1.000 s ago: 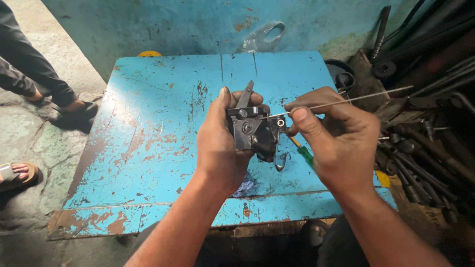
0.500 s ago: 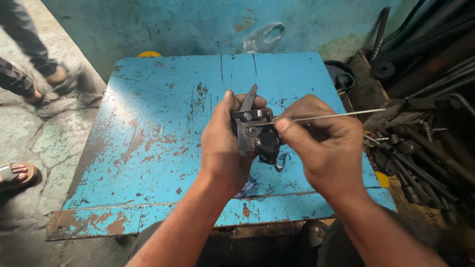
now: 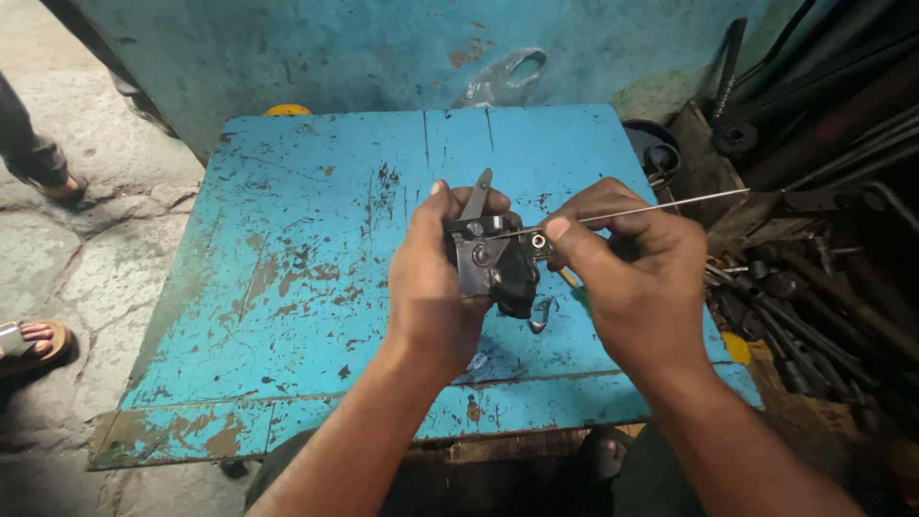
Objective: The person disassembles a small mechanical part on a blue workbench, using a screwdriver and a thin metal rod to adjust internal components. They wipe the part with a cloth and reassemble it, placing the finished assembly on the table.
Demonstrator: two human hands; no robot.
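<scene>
Black latch mechanism (image 3: 495, 271) gripped by left hand (image 3: 433, 287); right hand (image 3: 634, 273) pinches thin rod (image 3: 651, 208)

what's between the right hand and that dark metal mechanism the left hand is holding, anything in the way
Nothing visible. The right hand pinches a thin metal rod with its fingers right at the dark metal mechanism. The left hand grips that from the other side, above the blue table.

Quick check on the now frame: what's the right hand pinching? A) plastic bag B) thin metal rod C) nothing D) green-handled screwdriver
B: the right hand pinches a thin metal rod whose end meets the dark metal mechanism that the left hand grips above the blue table.
</scene>
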